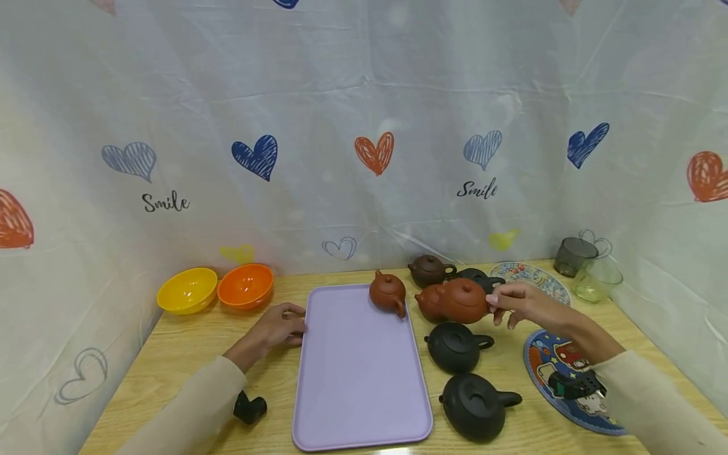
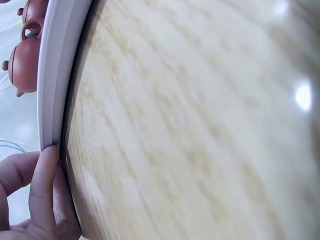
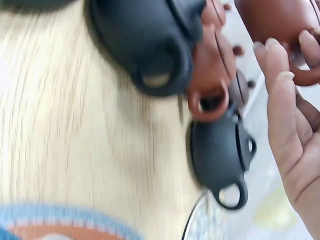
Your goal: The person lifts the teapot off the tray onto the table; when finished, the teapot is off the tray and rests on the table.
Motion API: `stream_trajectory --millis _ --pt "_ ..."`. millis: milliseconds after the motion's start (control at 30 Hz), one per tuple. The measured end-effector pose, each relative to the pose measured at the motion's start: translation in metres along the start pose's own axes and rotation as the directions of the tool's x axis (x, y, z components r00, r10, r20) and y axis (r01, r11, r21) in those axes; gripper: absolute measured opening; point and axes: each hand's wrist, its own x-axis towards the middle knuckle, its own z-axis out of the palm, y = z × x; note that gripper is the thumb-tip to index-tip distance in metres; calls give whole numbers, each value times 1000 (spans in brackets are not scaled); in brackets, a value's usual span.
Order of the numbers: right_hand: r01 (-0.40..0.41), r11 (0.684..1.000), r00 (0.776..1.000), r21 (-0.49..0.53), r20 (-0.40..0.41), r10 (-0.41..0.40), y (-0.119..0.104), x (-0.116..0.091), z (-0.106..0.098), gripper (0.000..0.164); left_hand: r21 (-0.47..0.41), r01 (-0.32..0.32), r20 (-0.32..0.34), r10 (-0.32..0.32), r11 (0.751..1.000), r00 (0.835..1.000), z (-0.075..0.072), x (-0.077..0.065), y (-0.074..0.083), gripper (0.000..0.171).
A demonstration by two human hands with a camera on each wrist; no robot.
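My right hand [image 1: 520, 304] grips a reddish-brown teapot [image 1: 463, 302] by its handle, raised above the table; the right wrist view shows fingertips around that handle. Behind it, partly hidden, stands another reddish-brown teapot [image 1: 429, 304]. My left hand [image 1: 279, 327] pinches the left rim of a lilac tray [image 1: 364, 373], thumb and finger meeting the edge in the left wrist view. One small reddish-brown teapot [image 1: 387, 292] sits at the tray's far right corner. Two black teapots [image 1: 453, 347] stand along the tray's right side, the nearer one [image 1: 474, 407] close to the front.
A dark brown teapot [image 1: 428, 270] and another black teapot [image 1: 476, 276] stand at the back. Yellow [image 1: 188, 292] and orange bowls [image 1: 246, 287] are back left. A patterned plate [image 1: 529, 273], two glasses [image 1: 574, 256] and a blue round mat [image 1: 569, 407] lie right.
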Motion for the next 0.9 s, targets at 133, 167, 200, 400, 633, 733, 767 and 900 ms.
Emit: stream_trajectory --millis 133,167,200,400,633,733,767,900 --pt "1 1000 999 5 35 -2 13 -9 -11 27 14 -5 7 4 1000 1000 -1 -1 0 41" --pt "-5 1000 999 4 42 4 16 -11 -13 28 16 -6 7 6 1000 1000 -2 -1 0 41" --pt "-11 1000 999 -2 48 12 19 -13 -15 28 22 -9 9 9 1000 1000 -2 -1 0 42" --pt "-66 997 996 -34 53 68 34 -21 -25 34 26 -21 14 21 999 1000 -3 -1 1 42" --pt "-106 992 993 -63 53 110 47 -25 -33 35 17 -11 9 11 1000 1000 -1 -1 2 42" --pt "-132 989 989 -63 60 136 54 -24 -35 37 6 -5 8 4 1000 1000 0 -1 1 41" --pt "-140 988 987 -67 65 144 56 -23 -36 37 4 -4 8 4 1000 1000 0 0 1 41" --pt "-180 981 980 -78 72 186 63 -20 -37 38 -3 -9 2 9 1000 1000 1 1 -1 40"
